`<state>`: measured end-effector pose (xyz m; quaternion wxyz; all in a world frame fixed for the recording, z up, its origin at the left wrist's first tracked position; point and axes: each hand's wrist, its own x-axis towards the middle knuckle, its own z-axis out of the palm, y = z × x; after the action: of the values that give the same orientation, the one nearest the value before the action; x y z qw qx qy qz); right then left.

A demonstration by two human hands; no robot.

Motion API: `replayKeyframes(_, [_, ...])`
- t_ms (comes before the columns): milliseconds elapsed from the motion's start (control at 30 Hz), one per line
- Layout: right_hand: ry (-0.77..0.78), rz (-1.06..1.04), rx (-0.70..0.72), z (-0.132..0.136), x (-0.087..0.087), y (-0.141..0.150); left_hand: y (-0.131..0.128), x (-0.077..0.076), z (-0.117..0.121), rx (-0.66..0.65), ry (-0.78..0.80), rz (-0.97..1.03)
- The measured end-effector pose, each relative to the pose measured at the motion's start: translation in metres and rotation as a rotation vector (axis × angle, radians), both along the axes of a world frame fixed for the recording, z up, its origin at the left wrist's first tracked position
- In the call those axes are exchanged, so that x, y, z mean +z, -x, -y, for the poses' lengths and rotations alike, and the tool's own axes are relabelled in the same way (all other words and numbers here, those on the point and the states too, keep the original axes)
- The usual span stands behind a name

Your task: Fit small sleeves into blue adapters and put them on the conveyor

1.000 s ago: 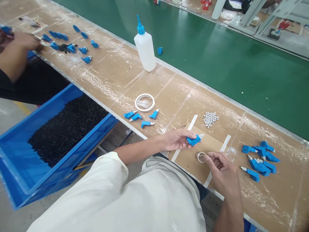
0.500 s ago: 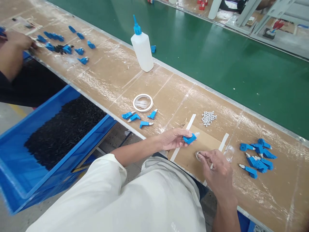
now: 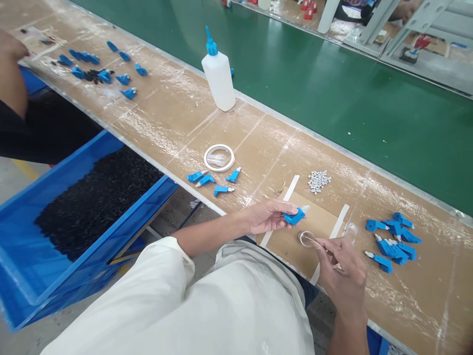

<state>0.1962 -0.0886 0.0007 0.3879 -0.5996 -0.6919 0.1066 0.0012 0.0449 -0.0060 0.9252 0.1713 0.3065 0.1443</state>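
My left hand (image 3: 269,217) is closed on a small blue plastic part (image 3: 294,217) with a pale, translucent tip, held above a cardboard sheet (image 3: 321,217). Between the fingertips of my right hand (image 3: 342,266) is a thin stick (image 3: 313,239), its far end at a small round cup (image 3: 306,239). Whether the stick's tip touches what is inside the cup is too small to tell. White tape strips (image 3: 340,221) cross the sheet. Beyond it lies a pile of small grey pieces (image 3: 320,182). Several blue parts with whitish tips (image 3: 397,249) lie to the right.
A squeeze bottle (image 3: 219,81) with a blue nozzle stands by the green belt (image 3: 314,79). A tape roll (image 3: 219,158) lies near several blue parts (image 3: 223,190). At left are a blue bin (image 3: 22,276) of black pieces and another person's arm (image 3: 11,74).
My right hand has drawn back to the right from the cup, bringing the stick into sight. My left hand has shifted slightly right with the blue part. The other person's hand has moved left.
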Motion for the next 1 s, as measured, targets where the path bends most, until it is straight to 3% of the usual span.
replayKeyframes(167, [0.141,-0.318,-0.246,0.001,-0.008,-0.004,-0.007,-0.002,0.007,0.002,-0.013,0.012])
replayKeyframes(367, [0.052,-0.608,-0.394,0.001,0.005,0.004,-0.012,-0.004,0.016,-0.045,0.02,0.041])
replayKeyframes(467, [-0.042,-0.496,-0.389,0.003,0.016,0.013,-0.015,-0.002,0.018,-0.087,0.017,0.058])
replayKeyframes(600, [-0.166,-0.172,-0.326,0.007,0.024,0.022,-0.018,0.0,0.02,-0.124,0.025,0.071])
replayKeyframes(767, [-0.181,0.101,-0.268,0.008,0.025,0.023,-0.019,0.001,0.021,-0.135,0.031,0.074])
replayKeyframes(1000, [-0.203,0.225,-0.241,0.006,0.026,0.024,-0.018,0.0,0.021,-0.137,0.034,0.072])
